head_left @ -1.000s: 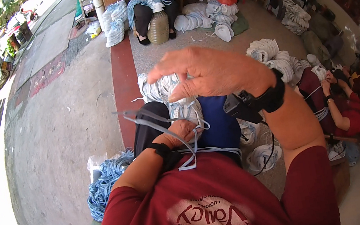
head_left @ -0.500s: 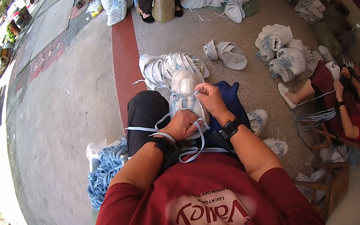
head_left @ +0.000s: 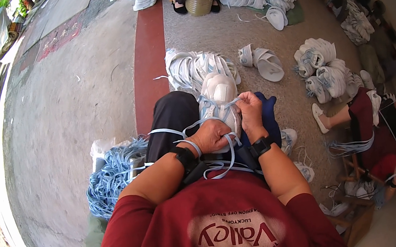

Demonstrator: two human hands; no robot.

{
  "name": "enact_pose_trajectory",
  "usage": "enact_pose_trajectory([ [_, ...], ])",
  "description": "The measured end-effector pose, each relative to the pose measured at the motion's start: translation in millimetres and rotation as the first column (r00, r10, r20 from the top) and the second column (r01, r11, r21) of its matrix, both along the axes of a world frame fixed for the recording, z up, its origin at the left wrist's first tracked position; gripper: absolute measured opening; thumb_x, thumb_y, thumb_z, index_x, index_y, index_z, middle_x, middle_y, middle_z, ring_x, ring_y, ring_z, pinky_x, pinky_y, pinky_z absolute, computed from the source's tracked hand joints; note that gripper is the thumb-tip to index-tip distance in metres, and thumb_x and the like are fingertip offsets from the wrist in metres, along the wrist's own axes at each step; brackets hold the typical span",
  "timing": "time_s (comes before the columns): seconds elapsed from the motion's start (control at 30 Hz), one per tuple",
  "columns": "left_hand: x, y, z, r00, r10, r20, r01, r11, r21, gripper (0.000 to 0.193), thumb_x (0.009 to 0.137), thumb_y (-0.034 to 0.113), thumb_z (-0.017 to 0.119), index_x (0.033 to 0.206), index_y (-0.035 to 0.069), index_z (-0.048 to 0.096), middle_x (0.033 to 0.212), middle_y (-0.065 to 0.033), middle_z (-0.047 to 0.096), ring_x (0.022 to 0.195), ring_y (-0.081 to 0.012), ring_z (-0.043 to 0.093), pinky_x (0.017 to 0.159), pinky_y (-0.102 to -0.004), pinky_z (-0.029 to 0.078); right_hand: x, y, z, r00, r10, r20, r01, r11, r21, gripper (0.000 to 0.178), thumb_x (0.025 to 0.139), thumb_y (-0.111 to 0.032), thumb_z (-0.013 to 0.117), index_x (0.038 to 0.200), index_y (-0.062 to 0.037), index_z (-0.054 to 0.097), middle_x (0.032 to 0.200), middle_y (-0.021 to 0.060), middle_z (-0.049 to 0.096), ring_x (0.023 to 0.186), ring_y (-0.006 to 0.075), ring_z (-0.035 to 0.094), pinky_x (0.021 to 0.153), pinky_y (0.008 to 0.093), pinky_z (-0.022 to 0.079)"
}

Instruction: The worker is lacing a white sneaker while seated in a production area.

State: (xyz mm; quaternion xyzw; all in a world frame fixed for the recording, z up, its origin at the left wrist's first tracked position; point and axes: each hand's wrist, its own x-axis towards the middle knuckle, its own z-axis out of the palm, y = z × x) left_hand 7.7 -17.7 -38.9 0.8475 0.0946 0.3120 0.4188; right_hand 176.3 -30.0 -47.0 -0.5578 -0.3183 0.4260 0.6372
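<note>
A white shoe upper [head_left: 217,89], toe pointing away, lies over my lap with light-blue shoelace [head_left: 229,103] threaded through part of its front. My right hand [head_left: 251,110] is closed at the upper's right side, pinching the lace between thumb and forefinger. At the near end of the upper, my left hand [head_left: 212,135] is curled closed on its edge; the fingertips are partly hidden. Loose lace crosses the left wrist and hangs in a loop between both hands. A tangled bundle of light-blue laces [head_left: 113,182] sits beside my left leg.
Ahead on the floor lies a row of nested white uppers [head_left: 188,67], with a smaller stack [head_left: 266,62] to its right. More uppers [head_left: 322,68] are piled farther right. A co-worker in dark red [head_left: 376,156] sits there; others sit at the back.
The whole view has shifted, so the scene sits farther right. My hands keep nearly the same hold on upper and lace. At right, the co-worker's hand has moved outward, drawing a lace taut.
</note>
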Motion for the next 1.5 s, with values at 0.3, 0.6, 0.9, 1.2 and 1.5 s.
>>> enact_pose_trajectory([
  [0.3,0,-1,-2,1.0,0.017,0.009,-0.017,1.0,-0.022,0.027,0.08,0.018,0.055,0.06,0.002,0.049,0.057,-0.0156,0.047,0.056,-0.0348,0.05,0.053,-0.0396,0.04,-2,-7,13,0.992,-0.019,-0.124,0.016,0.999,-0.028,0.005,0.077,0.005,0.059,0.078,0.0007,0.059,0.069,0.0013,0.058,0.057,0.0072,0.052,0.055,0.0196,0.042],
  [0.6,-1,-1,-1,0.999,0.033,-0.032,-0.035,0.999,-0.041,0.027,0.081,0.019,0.055,0.061,0.002,0.05,0.057,-0.0156,0.047,0.055,-0.0346,0.05,0.052,-0.0396,0.04,15,-3,12,0.922,0.183,-0.34,-0.233,0.966,-0.114,0.012,0.081,-0.011,0.063,0.082,0.0011,0.063,0.074,0.0038,0.06,0.064,0.0102,0.05,0.063,0.0225,0.039],
  [0.9,-1,-1,-4,1.0,0.031,0.007,-0.03,0.994,-0.108,0.029,0.083,0.021,0.055,0.061,0.002,0.053,0.057,-0.016,0.05,0.054,-0.0337,0.051,0.052,-0.0393,0.041,16,-6,6,0.877,0.073,-0.476,-0.101,0.994,-0.032,0.01,0.077,-0.01,0.063,0.079,-0.0009,0.062,0.078,0.0086,0.064,0.066,0.0148,0.053,0.065,0.0269,0.044],
  [1.2,2,-3,-8,0.998,0.056,0.041,-0.055,0.998,-0.022,0.03,0.078,0.022,0.06,0.056,0.003,0.052,0.053,-0.0163,0.049,0.051,-0.0353,0.051,0.049,-0.0402,0.04,-18,30,60,0.368,0.176,0.913,-0.302,0.951,-0.061,0.015,0.07,-0.01,0.066,0.082,-0.0022,0.062,0.079,0.0171,0.056,0.077,0.0331,0.057,0.069,0.0403,0.046],
  [1.5,2,-5,-4,0.996,0.083,0.019,-0.084,0.995,0.047,0.029,0.074,0.022,0.062,0.053,0.005,0.05,0.053,-0.0145,0.051,0.051,-0.0342,0.052,0.047,-0.0402,0.04,-62,64,56,-0.383,0.38,0.842,-0.242,0.838,-0.489,0.016,0.07,-0.018,0.063,0.076,-0.0037,0.068,0.078,0.0127,0.065,0.085,0.0289,0.058,0.07,0.0402,0.046],
])
